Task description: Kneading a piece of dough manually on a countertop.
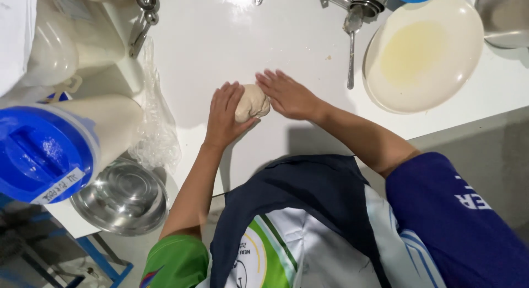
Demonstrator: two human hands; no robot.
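Kneading looked under way: left hand (223,116) and right hand (287,95), fingers spread flat, cupped the pale round dough lump (252,102) on the white tabletop (220,40), left of the oily cream oval plate (441,84); next, probably fold and press.

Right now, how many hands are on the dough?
2. The left hand presses the dough ball from its left side; the right hand rests on its right side and top. Both lie flat on the white table. No other hands in view.
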